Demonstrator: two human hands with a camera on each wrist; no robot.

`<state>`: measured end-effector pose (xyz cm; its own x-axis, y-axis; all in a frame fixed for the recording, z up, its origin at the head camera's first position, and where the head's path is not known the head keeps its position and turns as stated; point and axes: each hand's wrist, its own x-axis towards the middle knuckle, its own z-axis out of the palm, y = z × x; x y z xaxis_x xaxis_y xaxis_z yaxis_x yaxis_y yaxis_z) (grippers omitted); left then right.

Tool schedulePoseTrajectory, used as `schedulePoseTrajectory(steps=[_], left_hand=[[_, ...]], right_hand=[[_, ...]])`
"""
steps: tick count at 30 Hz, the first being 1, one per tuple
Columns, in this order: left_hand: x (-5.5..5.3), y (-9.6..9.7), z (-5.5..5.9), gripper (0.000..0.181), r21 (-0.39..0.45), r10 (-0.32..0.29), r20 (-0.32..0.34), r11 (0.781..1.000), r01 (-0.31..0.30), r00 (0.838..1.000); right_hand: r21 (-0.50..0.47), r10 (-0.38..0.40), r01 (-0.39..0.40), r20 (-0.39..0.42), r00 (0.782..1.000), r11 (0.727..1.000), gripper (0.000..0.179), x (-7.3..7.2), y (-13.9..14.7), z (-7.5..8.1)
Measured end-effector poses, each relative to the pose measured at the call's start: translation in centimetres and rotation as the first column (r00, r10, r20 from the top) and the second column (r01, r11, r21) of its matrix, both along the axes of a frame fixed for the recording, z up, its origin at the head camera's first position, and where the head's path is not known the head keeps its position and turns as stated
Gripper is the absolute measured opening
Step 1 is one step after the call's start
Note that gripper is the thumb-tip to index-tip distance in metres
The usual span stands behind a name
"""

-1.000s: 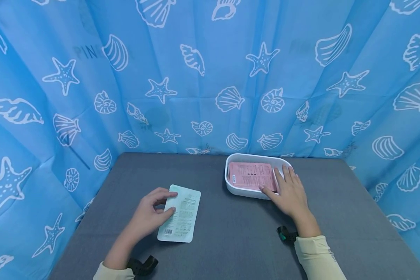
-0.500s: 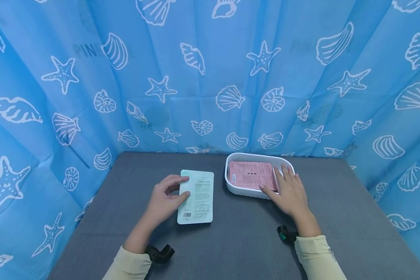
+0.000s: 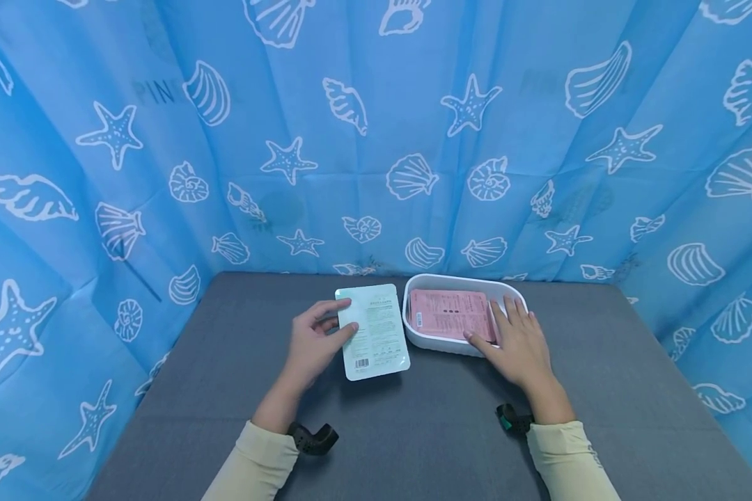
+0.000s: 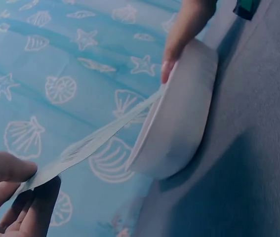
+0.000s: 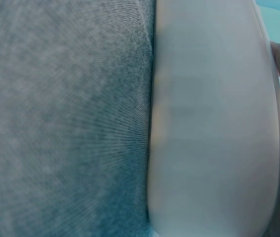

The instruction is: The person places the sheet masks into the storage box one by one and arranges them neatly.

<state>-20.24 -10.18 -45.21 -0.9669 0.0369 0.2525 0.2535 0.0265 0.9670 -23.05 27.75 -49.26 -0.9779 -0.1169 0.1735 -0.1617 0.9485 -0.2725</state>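
Observation:
A pale green flat sachet (image 3: 374, 332) with a printed back and barcode is pinched along its left edge by my left hand (image 3: 313, 341). In the left wrist view the thumb lies on one face of the sachet (image 4: 93, 143) and the fingers behind it. The sachet is held above the table, just left of a white oval-cornered bin (image 3: 441, 346). Pink sachets (image 3: 450, 313) lie inside the bin. My right hand (image 3: 519, 344) rests over the bin's right end with fingers spread and fairly straight, thumb over the near rim. The right wrist view shows mostly the bin's side wall (image 5: 214, 118).
A dark grey cloth covers the table (image 3: 439, 431). Behind and on both sides hangs a blue curtain (image 3: 376, 139) with white shells and starfish. The bin stands near the table's back edge. Black wrist straps (image 3: 313, 440) sit at both wrists.
My left hand has carried the green sachet to the right and away from me, up beside the bin, and the sachet's tilt has turned. The right hand and bin have stayed put.

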Motion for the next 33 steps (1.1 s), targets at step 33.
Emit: schedulePoseTrajectory(steps=[33], left_hand=[[-2.5, 5.8, -2.4, 0.033, 0.201, 0.131, 0.105, 0.968, -0.15, 0.986]], right_hand=[[-0.021, 0.01, -0.01, 0.013, 1.0, 1.0, 0.103, 0.1, 0.1, 0.2]])
